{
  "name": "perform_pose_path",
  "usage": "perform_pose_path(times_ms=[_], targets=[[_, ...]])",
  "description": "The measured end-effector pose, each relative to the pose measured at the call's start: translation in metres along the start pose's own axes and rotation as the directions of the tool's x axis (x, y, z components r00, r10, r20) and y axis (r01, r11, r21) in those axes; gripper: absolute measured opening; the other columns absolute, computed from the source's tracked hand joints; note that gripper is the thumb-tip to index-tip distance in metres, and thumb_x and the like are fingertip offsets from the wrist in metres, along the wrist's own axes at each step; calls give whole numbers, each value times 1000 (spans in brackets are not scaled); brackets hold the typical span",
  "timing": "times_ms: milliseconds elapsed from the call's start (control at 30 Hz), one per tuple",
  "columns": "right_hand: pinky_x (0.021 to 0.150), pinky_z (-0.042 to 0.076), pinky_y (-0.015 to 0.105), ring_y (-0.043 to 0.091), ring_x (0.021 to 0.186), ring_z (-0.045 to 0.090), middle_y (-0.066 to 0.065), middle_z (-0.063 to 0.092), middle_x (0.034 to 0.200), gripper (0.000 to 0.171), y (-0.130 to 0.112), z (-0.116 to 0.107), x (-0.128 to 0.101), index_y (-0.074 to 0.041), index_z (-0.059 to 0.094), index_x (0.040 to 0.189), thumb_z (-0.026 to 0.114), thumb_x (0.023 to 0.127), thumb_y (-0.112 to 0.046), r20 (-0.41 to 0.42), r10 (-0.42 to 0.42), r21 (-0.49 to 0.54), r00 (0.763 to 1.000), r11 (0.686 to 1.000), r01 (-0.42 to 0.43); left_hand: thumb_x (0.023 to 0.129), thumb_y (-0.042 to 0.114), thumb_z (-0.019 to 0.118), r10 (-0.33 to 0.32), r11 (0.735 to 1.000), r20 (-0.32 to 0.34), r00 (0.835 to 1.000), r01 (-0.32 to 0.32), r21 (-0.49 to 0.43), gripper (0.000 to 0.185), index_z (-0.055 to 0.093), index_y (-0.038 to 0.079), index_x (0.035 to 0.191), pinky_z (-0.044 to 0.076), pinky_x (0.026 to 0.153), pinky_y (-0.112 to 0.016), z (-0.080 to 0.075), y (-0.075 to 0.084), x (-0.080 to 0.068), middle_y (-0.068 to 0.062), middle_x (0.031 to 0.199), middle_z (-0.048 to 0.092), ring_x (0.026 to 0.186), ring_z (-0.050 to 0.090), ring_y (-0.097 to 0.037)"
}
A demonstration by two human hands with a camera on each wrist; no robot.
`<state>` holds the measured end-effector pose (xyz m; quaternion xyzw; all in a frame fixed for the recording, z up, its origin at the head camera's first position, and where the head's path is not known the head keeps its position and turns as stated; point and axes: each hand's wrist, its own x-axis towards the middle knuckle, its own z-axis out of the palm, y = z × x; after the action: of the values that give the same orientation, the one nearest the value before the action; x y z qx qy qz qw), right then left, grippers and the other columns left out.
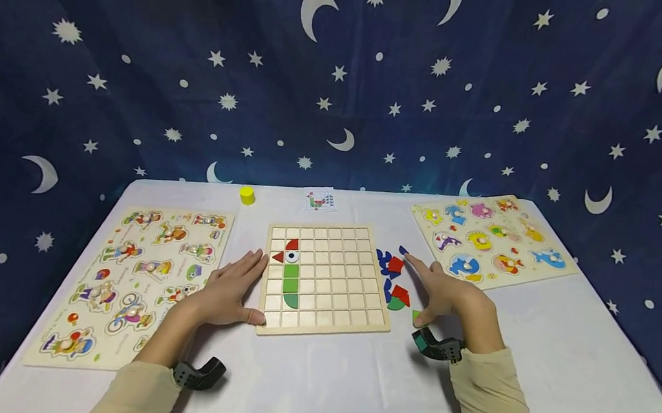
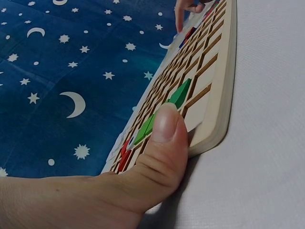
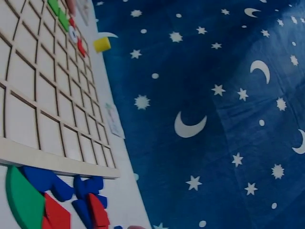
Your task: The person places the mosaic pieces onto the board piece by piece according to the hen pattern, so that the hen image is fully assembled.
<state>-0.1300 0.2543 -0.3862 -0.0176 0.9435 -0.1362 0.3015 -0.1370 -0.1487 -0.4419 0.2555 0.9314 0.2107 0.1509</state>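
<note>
Left hand (image 1: 232,295): fingers straight, thumb spread away, resting along the grid board (image 1: 331,284), which lies just to its right. Right hand (image 1: 448,295): thumb and index spread wide, nothing pinched. Blue piece (image 1: 403,250) at its index tip, light-green piece (image 1: 416,316) at its thumb; contact, can't tell. Red piece (image 1: 396,265) and dark-green piece (image 1: 396,304) lie left of the right hand, on the board side. Pieces look light, stiff, thin, probably smooth, may skid on the counter (image 1: 317,387); not fragile. Best pinched by opposite edges. Board: stiff, likely light, steady by the rim.
</note>
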Motion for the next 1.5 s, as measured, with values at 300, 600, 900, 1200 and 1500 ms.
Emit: perform_pose_path(times_ms=[300,600,900,1200,1500], targets=[[105,31,64,45,130,38,29,38,143,121,0,3,6,-18,10,153,88,61,-34,-79,-10,40,997,999,13,67,67,68,4,1000,-3,1000,-4,0,116,15,9,153,15,111,-63,1,-1,-1,-13,160,10,148,8,-33],[68,45,30,17,75,51,4,56,81,52,4,2,9,-8,51,109,82,72,-25,-113,-37,64,993,997,45,66,66,69,-4,1000,-9,1000,4,0,117,16,9,153,15,111,-64,-2,-2,-3,-14,160,11,148,9,-34],[62,39,27,16,70,48,2,52,72,24,4,4,13,-11,58,82,79,76,-20,-133,-54,57,990,996,62,67,65,69,-3,1000,-6,1000,3,-3,116,16,9,153,15,111,-64,-1,-2,-4,-14,160,11,148,9,-34],[64,39,28,17,71,48,3,52,74,25,3,-1,12,-9,56,85,79,76,-15,-152,-79,64,985,994,89,66,67,69,-11,1000,-12,1000,11,-3,117,16,10,153,14,112,-62,0,-1,-3,-12,160,10,148,8,-32],[65,40,28,16,72,48,2,54,75,17,-3,-10,10,-10,57,83,73,81,-6,-236,-178,63,955,978,198,66,66,69,-17,1000,-8,1000,17,-15,116,15,11,153,13,113,-61,3,1,-4,-11,161,9,148,7,-31]])
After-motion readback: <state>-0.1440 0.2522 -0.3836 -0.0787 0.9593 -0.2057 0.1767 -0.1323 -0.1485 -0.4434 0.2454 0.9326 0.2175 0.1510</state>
